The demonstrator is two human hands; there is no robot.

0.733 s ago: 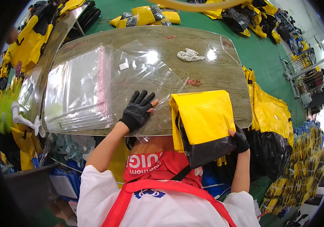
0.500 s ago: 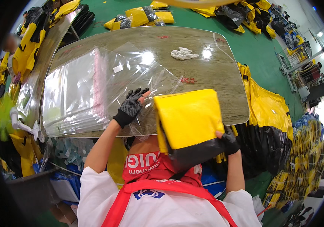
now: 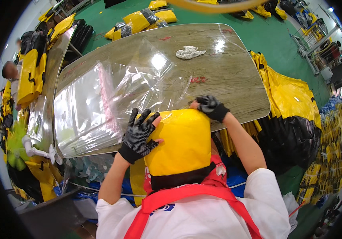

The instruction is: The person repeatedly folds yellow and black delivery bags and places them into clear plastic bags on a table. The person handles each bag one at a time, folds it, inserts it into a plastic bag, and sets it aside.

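Observation:
A folded yellow-and-black sheet bundle lies against my front at the table's near edge, its black band toward me. My left hand, in a black dotted glove with bare fingertips, rests on the bundle's left side with fingers spread. At its far right corner, my right hand, gloved alike, has its fingers curled together by the edge of a clear plastic bag, seemingly pinching it. The bag lies flat, its near part partly hidden by the bundle. Left of it is a stack of clear bags with a pink strip.
A crumpled white cloth lies on the wood-patterned table. Yellow-and-black sheets hang at the right; wrapped yellow packs lie on the floor beyond. A white fan stands left. Another person is at the far left.
The yellow bundle has moved left and turned, coming down at the table's near edge. My right hand has gone from its lower right side to its far corner; my left hand now touches the bundle.

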